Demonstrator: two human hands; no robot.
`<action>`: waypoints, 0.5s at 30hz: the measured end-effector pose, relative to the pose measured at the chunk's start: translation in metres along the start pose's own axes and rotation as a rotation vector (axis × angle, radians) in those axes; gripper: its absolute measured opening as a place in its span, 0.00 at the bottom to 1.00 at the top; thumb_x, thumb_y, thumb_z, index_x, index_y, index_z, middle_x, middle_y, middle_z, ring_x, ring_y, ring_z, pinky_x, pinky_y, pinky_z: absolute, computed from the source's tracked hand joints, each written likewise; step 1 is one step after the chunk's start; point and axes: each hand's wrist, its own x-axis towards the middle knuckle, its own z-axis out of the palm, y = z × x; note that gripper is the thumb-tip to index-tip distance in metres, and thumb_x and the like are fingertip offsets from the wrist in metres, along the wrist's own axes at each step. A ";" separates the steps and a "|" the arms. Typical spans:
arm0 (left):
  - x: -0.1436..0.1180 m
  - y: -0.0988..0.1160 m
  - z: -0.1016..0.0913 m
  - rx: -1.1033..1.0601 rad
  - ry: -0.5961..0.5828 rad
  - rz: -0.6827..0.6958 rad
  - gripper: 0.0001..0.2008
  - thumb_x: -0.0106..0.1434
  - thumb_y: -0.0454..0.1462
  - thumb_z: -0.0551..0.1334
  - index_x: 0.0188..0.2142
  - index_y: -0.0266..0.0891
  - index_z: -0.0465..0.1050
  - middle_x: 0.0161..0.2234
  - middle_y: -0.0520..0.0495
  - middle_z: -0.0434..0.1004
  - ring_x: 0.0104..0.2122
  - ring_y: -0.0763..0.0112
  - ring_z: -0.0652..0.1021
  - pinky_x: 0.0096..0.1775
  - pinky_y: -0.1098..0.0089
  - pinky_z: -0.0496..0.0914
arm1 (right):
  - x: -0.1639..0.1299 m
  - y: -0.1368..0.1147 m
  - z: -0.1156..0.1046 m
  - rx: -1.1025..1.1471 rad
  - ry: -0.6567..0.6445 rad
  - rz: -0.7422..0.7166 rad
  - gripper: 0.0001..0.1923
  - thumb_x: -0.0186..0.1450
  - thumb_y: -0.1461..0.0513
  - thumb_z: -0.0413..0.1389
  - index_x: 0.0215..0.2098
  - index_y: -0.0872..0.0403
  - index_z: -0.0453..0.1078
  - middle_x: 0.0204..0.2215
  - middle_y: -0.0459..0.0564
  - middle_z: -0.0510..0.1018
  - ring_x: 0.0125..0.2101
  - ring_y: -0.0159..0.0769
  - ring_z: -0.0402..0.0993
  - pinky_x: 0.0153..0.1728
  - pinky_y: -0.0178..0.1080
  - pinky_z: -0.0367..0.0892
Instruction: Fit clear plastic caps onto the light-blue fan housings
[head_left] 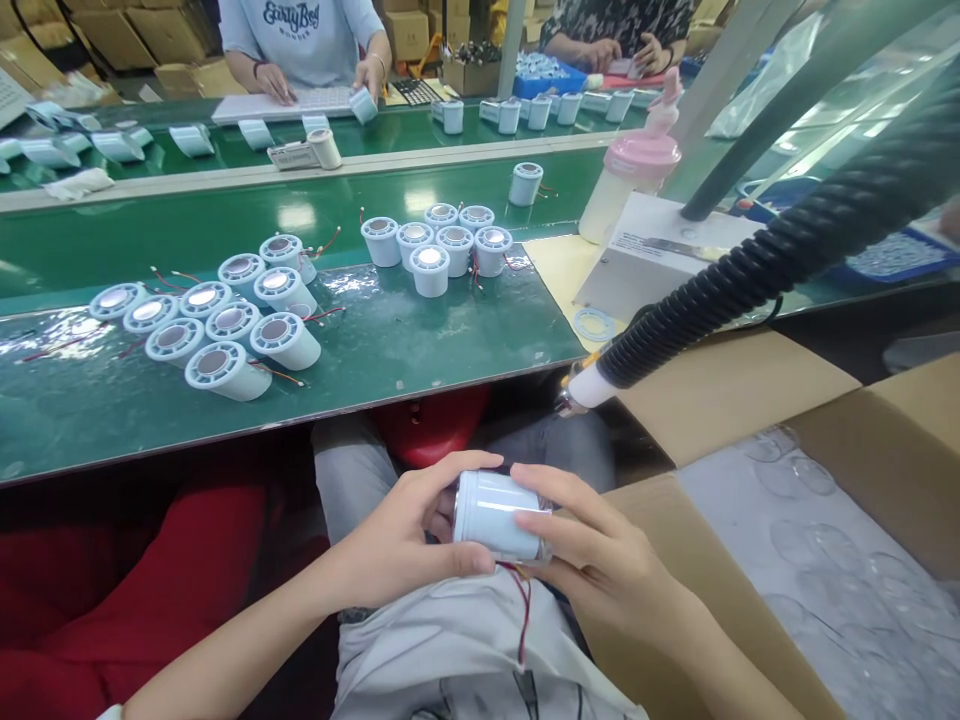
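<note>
Both hands clasped it over the lap, below the belt's near edge: left hand and right hand gripping the small plastic cylinder by its sides; looked light, rigid, smooth, thin wires dangling, likely fragile

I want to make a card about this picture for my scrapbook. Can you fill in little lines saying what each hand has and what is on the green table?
left hand: grips one end of the pale blue cylinder
right hand: fingers wrapped over the cylinder's other end
wires: red, trailing down from the cylinder
green belt: two clusters of similar cylinders, one nearer left, one further back
black hose: ribbed, crossing on the right
cardboard box: open, at the right
pink-lidded bottle: beyond the belt
</note>
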 end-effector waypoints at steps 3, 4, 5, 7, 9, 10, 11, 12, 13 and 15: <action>0.000 0.003 -0.005 0.169 -0.039 0.055 0.41 0.51 0.42 0.72 0.62 0.51 0.57 0.62 0.42 0.62 0.57 0.52 0.69 0.55 0.57 0.68 | 0.002 -0.003 0.001 0.327 0.064 0.309 0.26 0.59 0.59 0.64 0.55 0.40 0.68 0.57 0.51 0.71 0.54 0.46 0.69 0.52 0.49 0.69; 0.000 0.004 -0.006 0.232 -0.052 0.084 0.41 0.51 0.41 0.72 0.63 0.51 0.57 0.63 0.42 0.60 0.59 0.52 0.66 0.57 0.55 0.65 | 0.003 -0.004 0.002 0.474 0.070 0.428 0.24 0.60 0.56 0.64 0.54 0.41 0.69 0.54 0.51 0.74 0.51 0.46 0.72 0.49 0.48 0.71; 0.000 0.004 -0.007 0.271 -0.061 0.108 0.40 0.53 0.39 0.71 0.63 0.51 0.57 0.64 0.42 0.58 0.61 0.52 0.64 0.59 0.55 0.64 | 0.003 -0.005 0.002 0.614 0.071 0.528 0.23 0.60 0.54 0.63 0.53 0.42 0.70 0.50 0.51 0.77 0.48 0.45 0.75 0.47 0.47 0.73; 0.001 0.005 -0.007 0.238 -0.073 0.113 0.36 0.56 0.38 0.68 0.62 0.49 0.59 0.64 0.41 0.57 0.61 0.54 0.64 0.59 0.56 0.65 | 0.004 -0.005 0.003 0.787 0.063 0.658 0.22 0.58 0.52 0.64 0.51 0.43 0.72 0.45 0.49 0.80 0.42 0.43 0.78 0.43 0.45 0.75; 0.002 0.003 -0.006 0.111 -0.086 0.064 0.34 0.58 0.37 0.67 0.62 0.48 0.59 0.64 0.41 0.58 0.58 0.57 0.69 0.56 0.58 0.69 | 0.003 -0.006 0.003 0.808 0.067 0.673 0.22 0.56 0.54 0.67 0.49 0.42 0.74 0.48 0.48 0.77 0.39 0.40 0.78 0.41 0.42 0.75; 0.003 0.002 -0.005 0.049 -0.097 0.036 0.34 0.58 0.36 0.67 0.62 0.48 0.59 0.63 0.41 0.59 0.56 0.58 0.72 0.54 0.59 0.70 | 0.003 -0.006 0.003 0.786 0.073 0.673 0.22 0.55 0.55 0.67 0.48 0.42 0.75 0.50 0.47 0.76 0.38 0.38 0.77 0.41 0.41 0.75; 0.003 0.001 -0.003 -0.002 -0.109 0.016 0.34 0.58 0.36 0.67 0.62 0.49 0.59 0.62 0.41 0.61 0.53 0.60 0.74 0.53 0.60 0.71 | 0.003 -0.006 0.003 0.763 0.071 0.680 0.21 0.55 0.56 0.67 0.47 0.42 0.75 0.50 0.46 0.76 0.37 0.37 0.77 0.40 0.40 0.74; 0.004 -0.001 -0.002 -0.038 -0.119 0.001 0.35 0.57 0.36 0.68 0.62 0.49 0.59 0.60 0.42 0.64 0.51 0.61 0.75 0.53 0.60 0.71 | 0.002 -0.006 0.003 0.746 0.060 0.696 0.21 0.55 0.56 0.67 0.48 0.42 0.75 0.48 0.46 0.77 0.36 0.36 0.77 0.40 0.39 0.74; 0.005 -0.003 -0.001 -0.059 -0.123 -0.011 0.35 0.57 0.36 0.68 0.62 0.49 0.59 0.58 0.42 0.67 0.50 0.62 0.76 0.52 0.61 0.71 | 0.003 -0.006 0.003 0.739 0.046 0.721 0.22 0.56 0.55 0.67 0.49 0.42 0.74 0.46 0.47 0.78 0.36 0.37 0.76 0.41 0.40 0.73; 0.005 -0.007 0.000 -0.083 -0.127 -0.032 0.36 0.57 0.38 0.68 0.63 0.49 0.57 0.54 0.43 0.71 0.49 0.62 0.76 0.51 0.61 0.72 | 0.004 -0.006 0.004 0.745 0.031 0.769 0.24 0.56 0.53 0.66 0.51 0.45 0.73 0.41 0.48 0.80 0.38 0.39 0.76 0.44 0.42 0.72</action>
